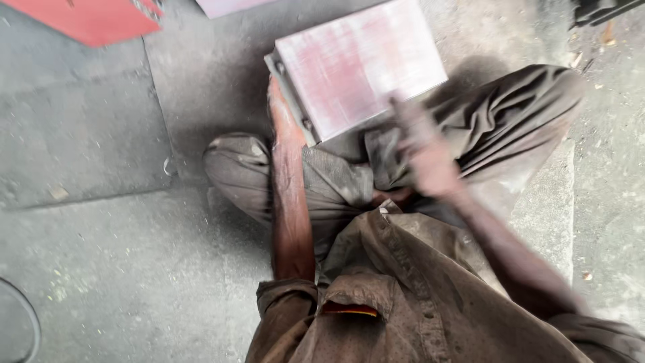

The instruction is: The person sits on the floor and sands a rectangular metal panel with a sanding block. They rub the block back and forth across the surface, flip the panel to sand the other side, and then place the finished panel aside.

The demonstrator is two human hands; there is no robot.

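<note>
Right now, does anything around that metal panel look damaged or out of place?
The panel's face is worn: reddish coating streaked down to pale patches. It sits tilted against the knees. The left hand steadies its edge; the right hand is blurred.

Open floor (87, 255) left (seemingly bare)

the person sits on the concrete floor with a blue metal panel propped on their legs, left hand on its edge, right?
Not quite: the metal panel is pinkish red and worn pale, not blue. The head view shows it. The rest holds: the person sits on the concrete floor with the panel propped on their legs, and the left hand rests on its edge.
</note>
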